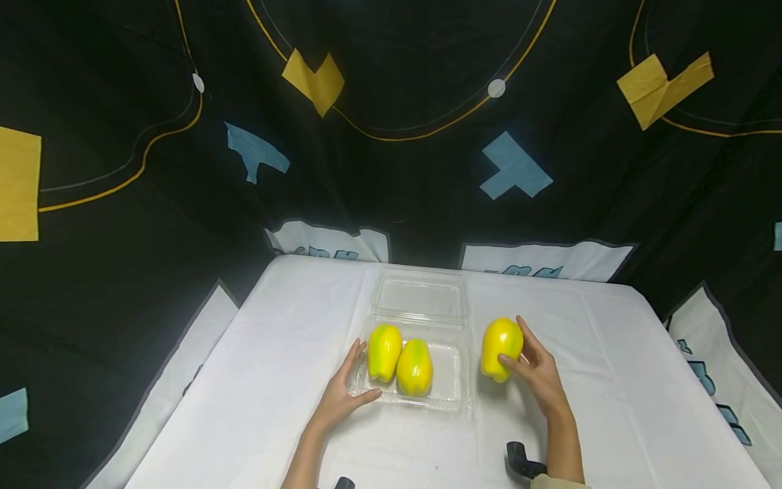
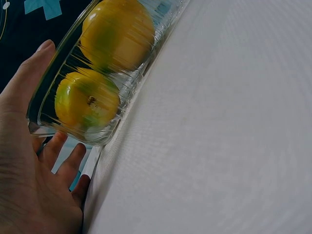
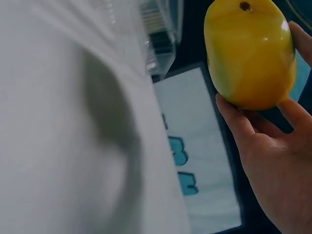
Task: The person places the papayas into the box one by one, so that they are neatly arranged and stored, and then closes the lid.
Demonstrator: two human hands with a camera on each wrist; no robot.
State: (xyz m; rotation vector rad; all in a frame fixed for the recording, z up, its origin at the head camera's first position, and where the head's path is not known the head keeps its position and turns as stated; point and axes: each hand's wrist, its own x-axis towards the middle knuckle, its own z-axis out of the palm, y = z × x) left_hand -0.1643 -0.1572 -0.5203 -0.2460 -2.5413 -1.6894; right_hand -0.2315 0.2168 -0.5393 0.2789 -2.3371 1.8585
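My right hand (image 1: 540,375) holds a glossy yellow papaya (image 1: 499,348) between thumb and fingers, just right of the clear plastic container (image 1: 451,373). In the right wrist view this papaya (image 3: 251,58) shows a brown stem scar and a faint green patch, with the fingertips against its sides. Two more yellow papayas with green streaks, a left one (image 1: 383,353) and a right one (image 1: 415,370), lie side by side in the container's left part. My left hand (image 1: 339,394) grips the container's near left corner, thumb along the front and fingers at the left side.
The container's hinged lid (image 1: 419,299) lies folded back, away from me. All stands on a white cloth-covered table (image 1: 611,380). Behind hangs a black curtain (image 1: 397,183) with blue and yellow patches. A black wrist camera mount (image 1: 523,462) sits by my right forearm.
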